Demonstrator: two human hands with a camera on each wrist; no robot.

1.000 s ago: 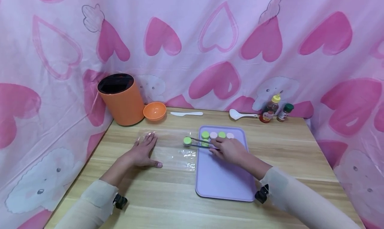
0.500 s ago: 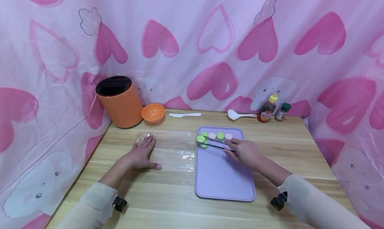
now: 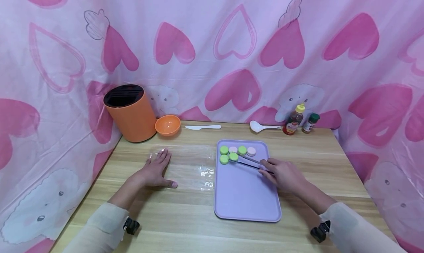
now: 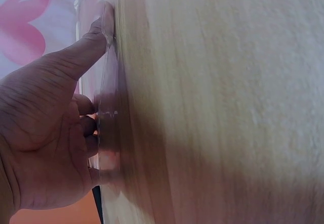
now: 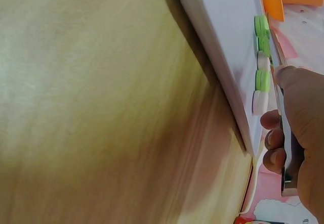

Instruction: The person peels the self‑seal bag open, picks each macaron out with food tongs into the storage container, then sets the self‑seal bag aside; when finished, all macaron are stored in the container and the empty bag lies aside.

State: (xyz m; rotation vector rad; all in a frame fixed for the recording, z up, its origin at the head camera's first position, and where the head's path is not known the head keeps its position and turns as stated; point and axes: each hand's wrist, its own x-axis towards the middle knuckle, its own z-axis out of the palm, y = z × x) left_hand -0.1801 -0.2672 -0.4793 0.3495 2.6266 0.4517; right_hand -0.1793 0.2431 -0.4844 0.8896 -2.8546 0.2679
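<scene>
Orange canister (image 3: 130,112) and bowl (image 3: 168,125) are standing at 10 o'clock; knife (image 3: 203,127), spoon (image 3: 264,126) and two bottles (image 3: 300,119) are lying toward 12–1 o'clock.

No text is legible; the sauce bottle (image 3: 293,121) has a red label, too small to read.

My left hand (image 3: 155,171) lies flat on the plastic sheet (image 3: 190,161), left of the tray (image 3: 246,194). My right hand (image 3: 284,174) holds tongs (image 3: 250,161) over the tray, reaching a disc (image 3: 233,156) in the front row; four more sit behind. The holder (image 3: 130,113), bowl (image 3: 168,125), knife (image 3: 202,127), spoon (image 3: 263,127) and bottles (image 3: 293,119) line the table's far edge.
</scene>
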